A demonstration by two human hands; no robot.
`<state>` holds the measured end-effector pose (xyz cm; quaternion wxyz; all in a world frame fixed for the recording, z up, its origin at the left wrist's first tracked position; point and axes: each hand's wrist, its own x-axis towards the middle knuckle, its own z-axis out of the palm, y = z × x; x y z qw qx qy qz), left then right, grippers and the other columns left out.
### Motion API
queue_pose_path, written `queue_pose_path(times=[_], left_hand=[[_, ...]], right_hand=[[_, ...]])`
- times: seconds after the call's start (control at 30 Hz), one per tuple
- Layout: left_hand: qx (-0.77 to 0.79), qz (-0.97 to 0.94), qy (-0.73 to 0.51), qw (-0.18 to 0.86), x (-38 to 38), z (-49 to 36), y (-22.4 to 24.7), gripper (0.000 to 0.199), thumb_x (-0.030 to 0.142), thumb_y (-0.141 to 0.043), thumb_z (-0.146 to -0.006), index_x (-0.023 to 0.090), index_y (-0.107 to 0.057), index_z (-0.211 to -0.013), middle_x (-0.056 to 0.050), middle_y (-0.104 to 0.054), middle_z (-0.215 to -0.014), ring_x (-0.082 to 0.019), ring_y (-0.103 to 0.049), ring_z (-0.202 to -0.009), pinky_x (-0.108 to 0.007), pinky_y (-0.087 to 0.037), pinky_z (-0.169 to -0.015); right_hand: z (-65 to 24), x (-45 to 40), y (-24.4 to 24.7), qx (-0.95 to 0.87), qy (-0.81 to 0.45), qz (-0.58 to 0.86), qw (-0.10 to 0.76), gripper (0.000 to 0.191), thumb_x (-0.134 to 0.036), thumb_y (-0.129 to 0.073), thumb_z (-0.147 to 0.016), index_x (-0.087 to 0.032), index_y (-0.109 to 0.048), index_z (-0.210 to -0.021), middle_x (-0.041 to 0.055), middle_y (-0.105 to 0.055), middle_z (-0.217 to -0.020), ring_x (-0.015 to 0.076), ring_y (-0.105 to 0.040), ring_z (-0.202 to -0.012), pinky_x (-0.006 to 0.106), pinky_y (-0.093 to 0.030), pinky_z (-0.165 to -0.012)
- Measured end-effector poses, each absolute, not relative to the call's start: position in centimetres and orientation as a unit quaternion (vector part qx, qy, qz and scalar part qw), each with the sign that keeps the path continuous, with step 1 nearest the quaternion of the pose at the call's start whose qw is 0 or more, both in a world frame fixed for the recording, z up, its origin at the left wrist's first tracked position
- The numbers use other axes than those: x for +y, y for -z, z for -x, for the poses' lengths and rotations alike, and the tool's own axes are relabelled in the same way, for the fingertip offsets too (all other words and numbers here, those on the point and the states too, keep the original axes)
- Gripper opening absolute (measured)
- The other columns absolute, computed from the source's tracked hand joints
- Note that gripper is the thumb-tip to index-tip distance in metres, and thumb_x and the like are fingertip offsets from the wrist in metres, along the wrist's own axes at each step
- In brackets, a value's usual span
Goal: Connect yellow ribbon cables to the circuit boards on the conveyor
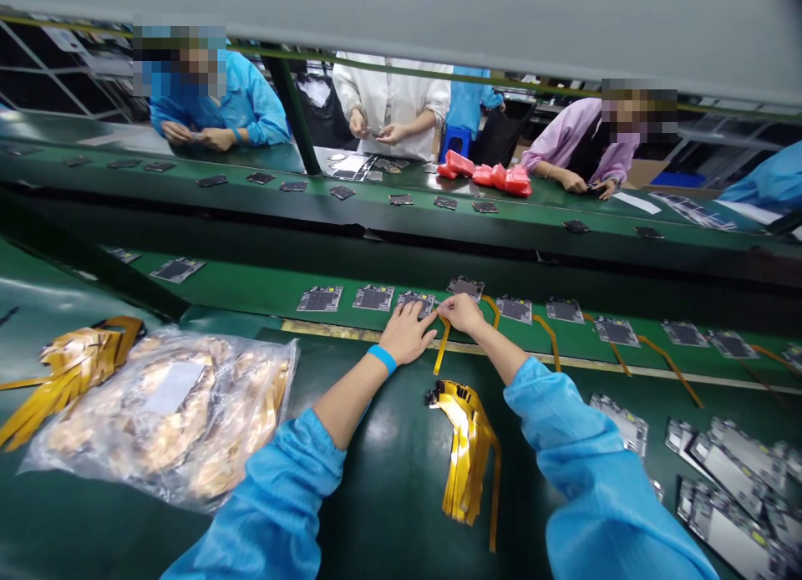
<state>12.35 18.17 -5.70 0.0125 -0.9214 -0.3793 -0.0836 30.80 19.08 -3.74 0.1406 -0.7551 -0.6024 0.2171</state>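
Bundle of flex cables [460,459] lies between the forearms [347,396], plastic bag [210,409] to left, heaped circuit boards [730,467] to right, as right hand [462,314] pinches amber cable [442,350], left hand [404,333] loosely spread.

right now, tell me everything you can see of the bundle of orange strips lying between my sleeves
The bundle of orange strips is an overlapping stack of thin, flat, glossy strips that look like flexible film. Dark pieces show at its far end, where the strips bend before running back toward you. One strip at the right reaches nearer you than the rest. The bundle lies on the dark green work surface, the only thing seen touching it; the strips are too layered to count.
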Motion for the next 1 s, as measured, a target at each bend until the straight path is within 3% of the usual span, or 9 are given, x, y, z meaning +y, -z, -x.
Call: queue_pose_path(times=[0.13,0.27,0.43,0.73,0.83,1.0], left_hand=[[-0.373,0.923,0.094,0.012,18.2,-12.5,5.9,0.05,0.046,-0.046,-0.102,0.024,-0.056,-0.146,-0.016,-0.053,-0.145,-0.034,-0.048,-0.133,-0.051,-0.035,-0.115],[-0.371,0.924,0.09,0.018,18.1,-13.0,5.9,0.049,0.047,-0.046,-0.102,0.023,-0.058,-0.143,-0.016,-0.053,-0.145,-0.034,-0.048,-0.132,-0.051,-0.035,-0.114],[-0.374,0.924,0.076,0.026,17.9,-13.8,5.5,0.051,0.049,-0.046,-0.102,0.023,-0.056,-0.144,-0.017,-0.054,-0.144,-0.034,-0.049,-0.129,-0.052,-0.038,-0.113],[-0.348,0.933,0.092,-0.027,17.8,-13.6,6.6,0.049,0.046,-0.045,-0.103,0.026,-0.056,-0.146,-0.015,-0.045,-0.156,-0.036,-0.039,-0.145,-0.057,-0.031,-0.119],[-0.334,0.933,0.128,-0.045,17.7,-13.1,6.5,0.047,0.043,-0.047,-0.102,0.024,-0.058,-0.143,-0.015,-0.049,-0.151,-0.034,-0.041,-0.142,-0.055,-0.034,-0.118],[-0.308,0.939,0.143,-0.059,17.3,-12.9,5.4,0.037,0.039,-0.05,-0.1,0.022,-0.069,-0.126,-0.013,-0.062,-0.12,-0.03,-0.054,-0.118,-0.049,-0.044,-0.107]], right_hand=[[-31.3,18.5,3.2,-0.61,-0.216,0.751,0.136,0.022,-0.04,-0.065,-0.092,-0.025,-0.082,-0.091,0.0028,-0.078,-0.085,0.0194,-0.07,-0.082,0.024,-0.046,-0.068],[-31.4,17.8,2.7,-0.638,-0.161,0.744,0.119,0.039,-0.045,-0.046,-0.103,-0.026,-0.079,-0.097,0.0062,-0.078,-0.101,0.0226,-0.07,-0.094,0.027,-0.045,-0.073],[-31.2,17.6,2.4,-0.651,-0.177,0.731,0.102,0.021,-0.036,-0.054,-0.1,-0.029,-0.072,-0.109,0.0006,-0.077,-0.108,0.0207,-0.07,-0.1,0.027,-0.045,-0.076],[-31.9,17.2,1.8,-0.628,-0.177,0.755,0.068,0.016,-0.037,-0.06,-0.099,-0.027,-0.073,-0.098,0.0027,-0.078,-0.104,0.0212,-0.069,-0.099,0.028,-0.045,-0.079],[-32.3,16.4,2.1,-0.618,-0.166,0.761,0.106,0.017,-0.035,-0.058,-0.099,-0.026,-0.073,-0.098,0.0035,-0.078,-0.103,0.0212,-0.069,-0.097,0.028,-0.045,-0.078],[-35.0,13.5,2.7,-0.576,-0.164,0.756,0.264,0.026,-0.039,-0.051,-0.1,-0.023,-0.071,-0.099,0.0047,-0.077,-0.1,0.0217,-0.068,-0.092,0.027,-0.045,-0.075]])
